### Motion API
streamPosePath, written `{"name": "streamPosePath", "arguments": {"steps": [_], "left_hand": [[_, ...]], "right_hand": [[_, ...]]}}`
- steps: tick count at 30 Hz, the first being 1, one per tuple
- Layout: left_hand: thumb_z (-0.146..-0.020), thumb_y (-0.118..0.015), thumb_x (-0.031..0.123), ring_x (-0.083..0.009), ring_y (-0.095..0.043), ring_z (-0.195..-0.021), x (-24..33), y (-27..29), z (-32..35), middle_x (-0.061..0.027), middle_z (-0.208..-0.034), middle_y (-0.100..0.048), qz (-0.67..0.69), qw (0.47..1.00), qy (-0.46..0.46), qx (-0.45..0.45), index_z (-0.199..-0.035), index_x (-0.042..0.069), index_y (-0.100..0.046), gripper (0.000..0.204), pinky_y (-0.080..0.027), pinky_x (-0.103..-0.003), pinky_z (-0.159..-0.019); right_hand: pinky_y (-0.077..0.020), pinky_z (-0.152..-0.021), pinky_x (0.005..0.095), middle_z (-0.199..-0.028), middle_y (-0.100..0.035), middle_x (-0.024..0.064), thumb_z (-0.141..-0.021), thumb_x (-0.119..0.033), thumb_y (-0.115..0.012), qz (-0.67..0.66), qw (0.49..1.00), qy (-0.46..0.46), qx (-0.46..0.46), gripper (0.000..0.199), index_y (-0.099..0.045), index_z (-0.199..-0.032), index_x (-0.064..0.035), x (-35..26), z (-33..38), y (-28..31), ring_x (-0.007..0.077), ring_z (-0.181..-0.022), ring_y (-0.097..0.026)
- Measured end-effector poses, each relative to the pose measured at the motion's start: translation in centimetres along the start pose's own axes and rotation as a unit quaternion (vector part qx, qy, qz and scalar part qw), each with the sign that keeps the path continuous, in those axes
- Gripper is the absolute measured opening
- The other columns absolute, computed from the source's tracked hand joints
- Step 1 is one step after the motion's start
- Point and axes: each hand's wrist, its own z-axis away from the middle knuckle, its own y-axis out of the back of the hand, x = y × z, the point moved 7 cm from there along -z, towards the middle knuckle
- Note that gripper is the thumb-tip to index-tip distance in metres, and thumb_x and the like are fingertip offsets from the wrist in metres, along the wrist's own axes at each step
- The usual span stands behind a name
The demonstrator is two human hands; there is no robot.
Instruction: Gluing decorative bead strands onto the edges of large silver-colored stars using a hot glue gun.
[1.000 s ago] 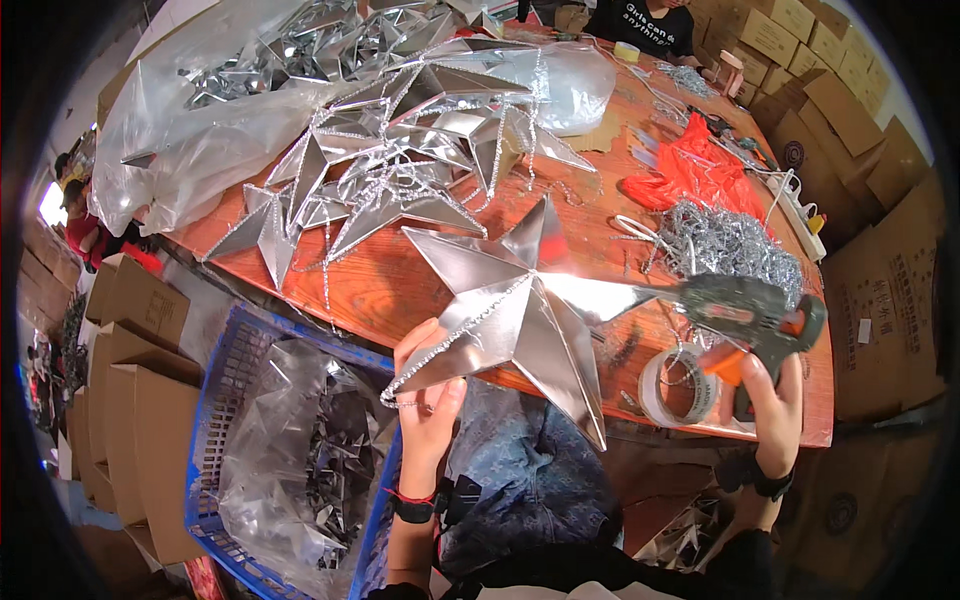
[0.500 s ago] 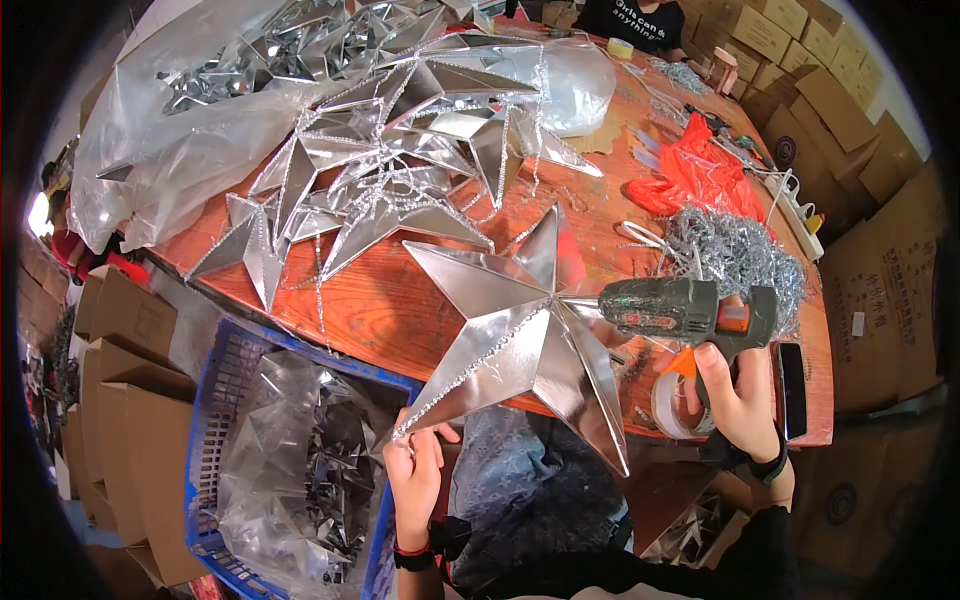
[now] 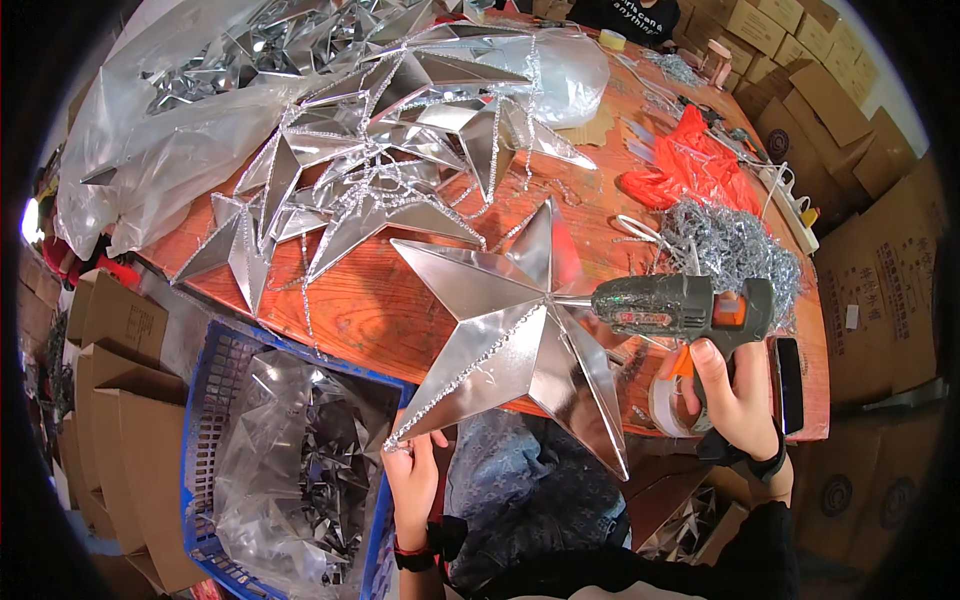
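Note:
A large silver five-pointed star (image 3: 487, 371) hangs over the table's front edge and my lap. My left hand (image 3: 412, 477) pinches its lower left tip. A sparkly silver trim (image 3: 462, 374) runs along one ridge from that tip toward the centre. My right hand (image 3: 738, 395) is wrapped around the handle of a dark green glue gun (image 3: 655, 306) with an orange trigger. The gun's metal nozzle points left and meets the star near its raised centre. Thin glue strands show on the star's face.
Several trimmed stars (image 3: 345, 235) are piled at the table's left. Behind them lies a clear plastic bag (image 3: 170, 160) of stars. A blue basket (image 3: 197, 450) stands below. Silver tinsel (image 3: 735, 255), a red plastic bag (image 3: 695, 165), a tape roll (image 3: 665, 400) and a phone (image 3: 788, 388) lie at right. Another person (image 3: 625, 18) sits opposite.
The view has shifted slightly, so the scene sits a little further left. The glue gun's nozzle stays at the star's centre, and both hands keep their grips.

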Motion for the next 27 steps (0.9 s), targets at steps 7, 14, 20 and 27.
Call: {"name": "streamPosePath", "arguments": {"steps": [7, 14, 20, 27], "left_hand": [[-0.094, -0.041, 0.009, -0.0013, -0.033, -0.052, -0.5, 0.1, 0.1, 0.0004, -0.063, -0.049, -0.025, 1.0, 0.011, -0.014, -0.076, 0.002, -0.049, 0.021, -0.024, -0.021, -0.046], [-0.09, -0.044, 0.004, -0.0046, -0.035, -0.063, -2.1, 0.8, 0.5, 0.0027, -0.066, -0.04, -0.037, 0.996, 0.083, 0.013, -0.074, -0.002, -0.044, 0.017, -0.027, -0.024, -0.051], [-0.09, -0.046, 0.005, -0.0048, -0.034, -0.061, -1.4, -0.2, 0.1, 0.0046, -0.065, -0.038, -0.01, 0.998, 0.062, 0.021, -0.071, 0.0, -0.041, 0.021, -0.025, -0.026, -0.049], [-0.09, -0.046, 0.005, -0.0034, -0.03, -0.059, -1.0, -0.3, 0.2, 0.0052, -0.064, -0.034, -0.005, 0.998, 0.063, 0.017, -0.069, 0.002, -0.038, 0.023, -0.023, -0.024, -0.049]], "right_hand": [[-0.0399, -0.051, 0.0238, -0.066, -0.057, 0.0036, -0.086, -0.008, -0.054, -0.007, 1.0, -0.026, -0.004, 0.015, -0.054, -0.096, 0.0033, 0.2, 0.5, 0.6, 0.008, -0.051, -0.049], [-0.0463, -0.067, 0.0273, -0.09, -0.056, 0.0096, -0.073, -0.01, -0.071, -0.015, 0.997, -0.07, 0.001, 0.042, -0.048, -0.105, 0.0039, 2.5, 2.9, 3.0, 0.0155, -0.076, -0.057], [-0.0459, -0.073, 0.0293, -0.1, -0.053, 0.0117, -0.066, -0.01, -0.078, -0.003, 0.997, -0.062, 0.053, 0.05, -0.05, -0.104, 0.0041, 3.2, 4.4, 3.9, 0.0191, -0.091, -0.055], [-0.0438, -0.075, 0.0307, -0.1, -0.054, 0.0123, -0.068, -0.009, -0.075, 0.064, 0.997, -0.041, 0.022, 0.042, -0.053, -0.101, 0.0019, 3.2, 4.6, 4.0, 0.0209, -0.089, -0.055]]}}
